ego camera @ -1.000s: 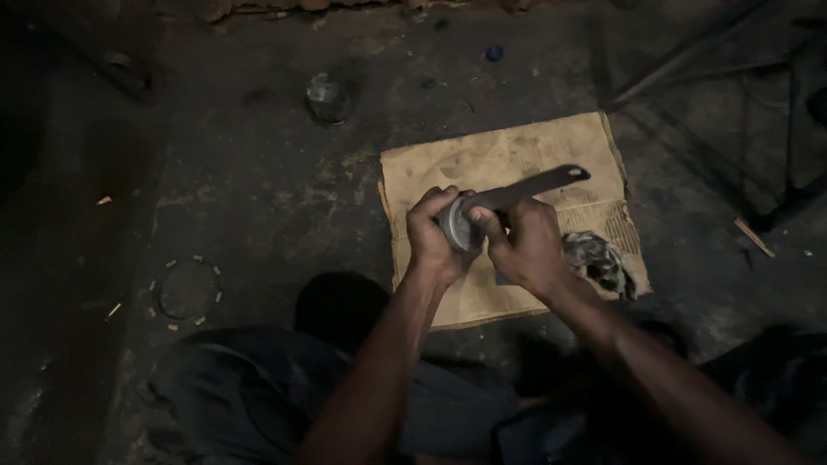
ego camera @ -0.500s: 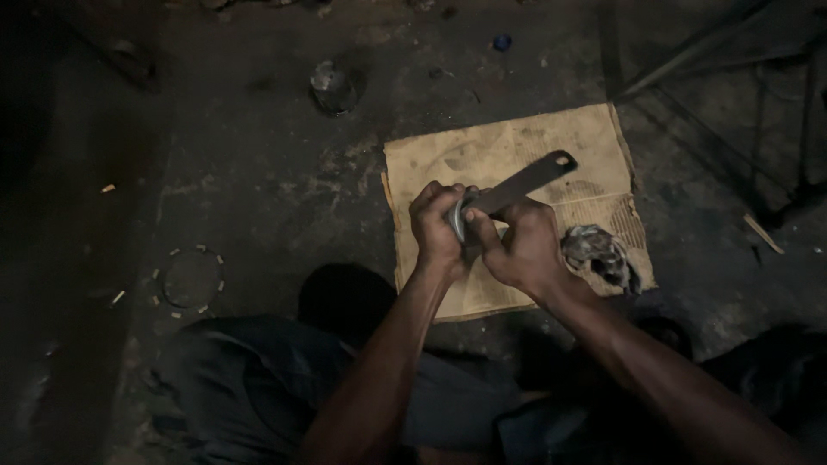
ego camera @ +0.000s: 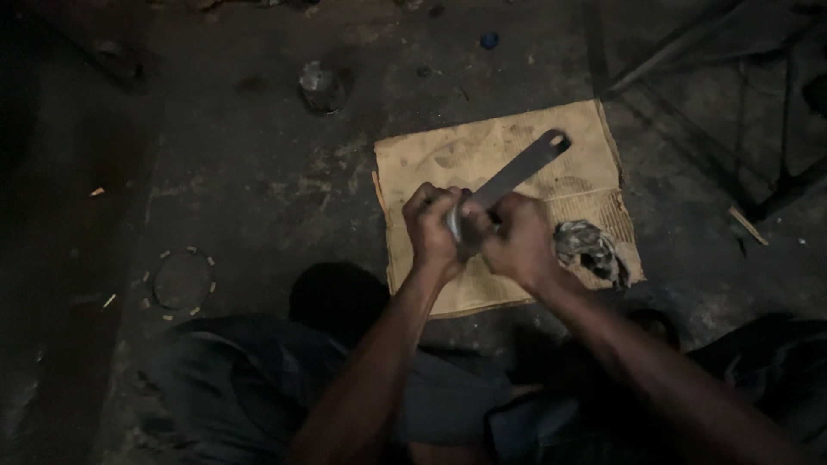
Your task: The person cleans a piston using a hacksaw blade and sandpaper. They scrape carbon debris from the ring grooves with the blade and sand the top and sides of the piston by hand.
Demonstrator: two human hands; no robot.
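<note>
A small round metal part (ego camera: 454,222), judged rigid and slippery, is clamped in the left hand (ego camera: 433,231), while a stiff flat metal bar (ego camera: 517,172) is gripped low by the right hand (ego camera: 517,241), above the cardboard (ego camera: 448,159).

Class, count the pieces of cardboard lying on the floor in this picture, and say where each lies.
1. A single sheet of cardboard lies flat on the dark floor, under both hands, with a crumpled rag on its right side. Dark corners could hide more.

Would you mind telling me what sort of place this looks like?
Probably a rough workshop floor: dark stained ground, a cardboard sheet as work mat, a greasy rag, and a flat metal tool.
</note>
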